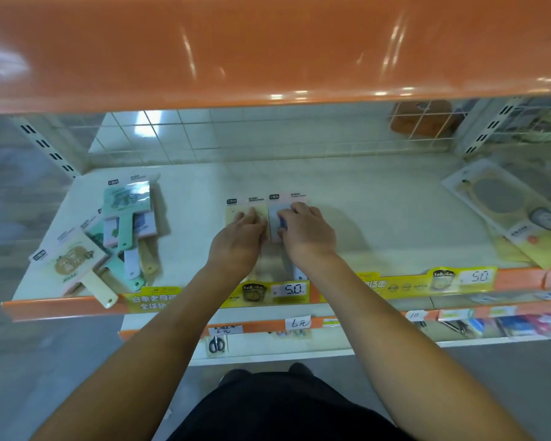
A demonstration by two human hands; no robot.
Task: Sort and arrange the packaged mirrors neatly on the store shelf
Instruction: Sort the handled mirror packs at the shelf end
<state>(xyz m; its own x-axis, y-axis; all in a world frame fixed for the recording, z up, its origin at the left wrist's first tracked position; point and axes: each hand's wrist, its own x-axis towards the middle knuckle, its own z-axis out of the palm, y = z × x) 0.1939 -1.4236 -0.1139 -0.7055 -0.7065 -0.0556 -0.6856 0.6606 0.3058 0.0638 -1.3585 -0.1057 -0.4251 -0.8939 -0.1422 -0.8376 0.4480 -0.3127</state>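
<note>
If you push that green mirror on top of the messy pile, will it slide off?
Probably. The green mirror lies tilted on the uneven pile, and its shiny wrapper looks slippery. It looks flat and stiff, so it would likely slide, not roll.

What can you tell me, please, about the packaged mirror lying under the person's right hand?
The packaged mirror lies flat near the middle of the cream shelf, header card pointing to the back. The card looks pale pink with a dark logo and small print too blurred to read; the body below looks pale blue-grey under clear wrap. A whitish handle end shows past the wrist near the shelf's front edge. The right hand rests on it, fingers spread. A beige packaged mirror lies right beside it under the left hand.
</note>
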